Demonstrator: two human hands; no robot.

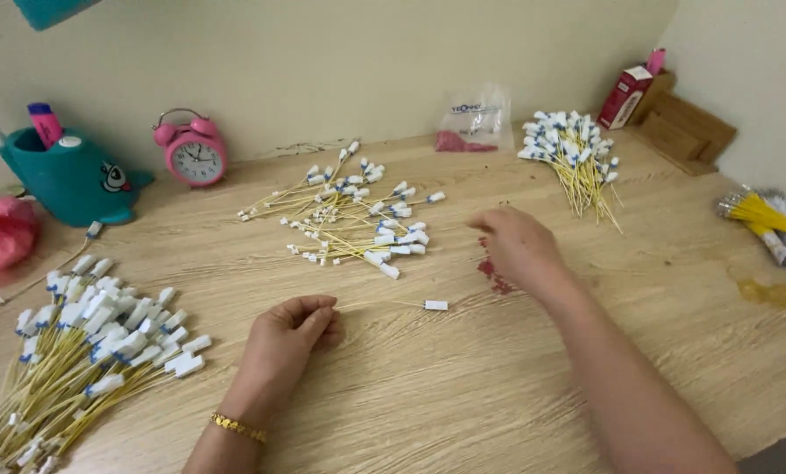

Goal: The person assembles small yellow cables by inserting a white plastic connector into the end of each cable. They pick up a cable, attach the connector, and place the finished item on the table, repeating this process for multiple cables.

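cable: we see one thin yellow cable point(384, 305) with a white plug, flat on the wooden table point(463, 386), mid-front.
left hand: left hand point(289, 338) pinches its bare end.
right hand: right hand point(517, 246) fingers curled over small red bits point(495, 276); whether it holds anything, we can't tell.
around: loose cable pile point(353, 215) behind, bundles left point(86, 338) and far right point(573, 154).
packages: clear bag point(472, 118), red carton point(624, 96) at wall; pink clock point(195, 149), teal holder point(72, 180).

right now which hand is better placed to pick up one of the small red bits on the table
Probably the right hand: it hovers right beside the small red bits. The left hand pinches a yellow cable.
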